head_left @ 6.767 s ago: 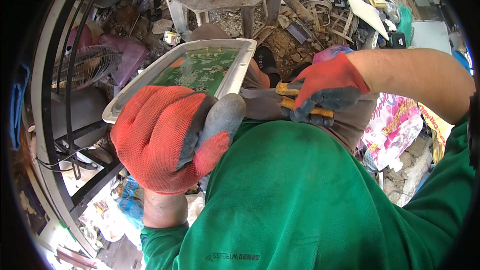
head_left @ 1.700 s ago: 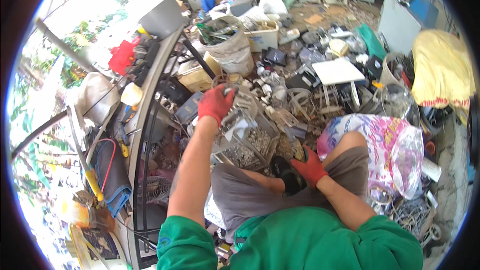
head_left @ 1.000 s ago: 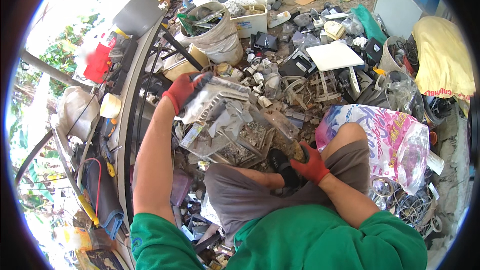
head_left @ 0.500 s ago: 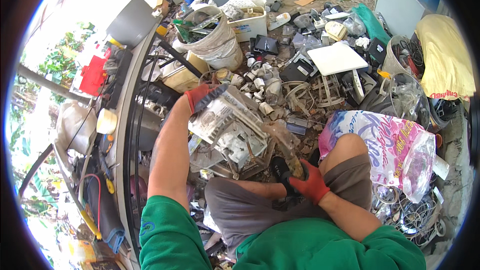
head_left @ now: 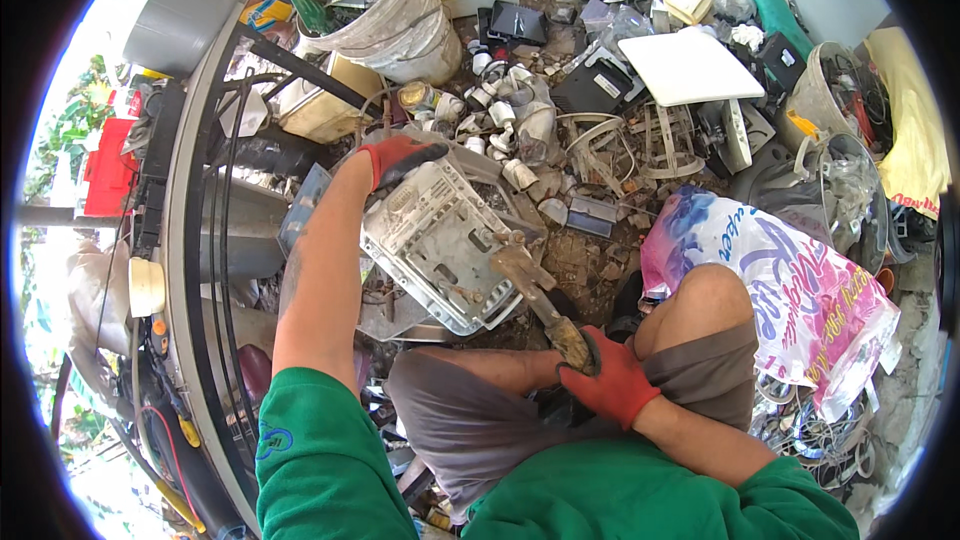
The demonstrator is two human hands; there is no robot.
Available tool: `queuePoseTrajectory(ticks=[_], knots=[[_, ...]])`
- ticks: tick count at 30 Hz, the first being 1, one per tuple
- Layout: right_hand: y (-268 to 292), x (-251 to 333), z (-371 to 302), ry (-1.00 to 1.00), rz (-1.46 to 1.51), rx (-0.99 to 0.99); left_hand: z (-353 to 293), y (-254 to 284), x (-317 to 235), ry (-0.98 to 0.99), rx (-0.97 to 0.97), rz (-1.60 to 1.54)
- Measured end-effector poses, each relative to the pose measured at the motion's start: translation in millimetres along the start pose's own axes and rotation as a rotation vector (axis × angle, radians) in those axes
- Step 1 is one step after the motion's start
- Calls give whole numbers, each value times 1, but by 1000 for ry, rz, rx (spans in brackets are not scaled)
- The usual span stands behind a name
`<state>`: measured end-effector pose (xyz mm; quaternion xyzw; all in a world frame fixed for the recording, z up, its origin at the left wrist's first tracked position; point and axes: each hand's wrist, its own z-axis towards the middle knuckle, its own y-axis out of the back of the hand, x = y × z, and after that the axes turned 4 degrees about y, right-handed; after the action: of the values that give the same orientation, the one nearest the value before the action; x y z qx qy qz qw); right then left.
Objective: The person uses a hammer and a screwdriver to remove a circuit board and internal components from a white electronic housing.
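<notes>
My left hand (head_left: 398, 158), in a red glove with dark fingers, grips the upper edge of a dirty whitish-grey metal casing (head_left: 425, 230). The casing is tilted in front of my crossed legs and has slots and ribs along its rim. In my right hand (head_left: 610, 375), also red-gloved, is the worn handle of a rusty hammer (head_left: 545, 305). Its head lies over the right part of the casing; whether it touches cannot be told. Under the casing is a larger grey frame-like piece (head_left: 505, 202), partly hidden.
A whitish bucket (head_left: 410, 40) of circuit boards stands beyond, with small white fittings (head_left: 500, 115) beside it. A white panel (head_left: 690, 70) lies at the far right. By my right knee is a printed plastic sack (head_left: 770, 290); a metal frame (head_left: 190, 190) runs along the left.
The casing has turned flatter, showing more of its slotted face. My right hand has raised the hammer, bringing its head over the casing. The view has shifted closer.
</notes>
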<state>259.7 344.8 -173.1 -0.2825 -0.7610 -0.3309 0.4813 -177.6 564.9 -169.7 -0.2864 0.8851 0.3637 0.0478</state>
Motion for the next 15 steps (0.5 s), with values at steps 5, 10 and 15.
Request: queuePoseTrajectory(ticks=[5, 10, 15], knots=[[-15, 7, 3, 44, 15, 88, -11, 13, 27, 1, -118, 256], [-10, 3, 14, -22, -64, 80, -109, -28, -81, -464, -644, -475], [-21, 4, 15, 57, -112, 80, -234, -167, -83, -630, -789, -394]])
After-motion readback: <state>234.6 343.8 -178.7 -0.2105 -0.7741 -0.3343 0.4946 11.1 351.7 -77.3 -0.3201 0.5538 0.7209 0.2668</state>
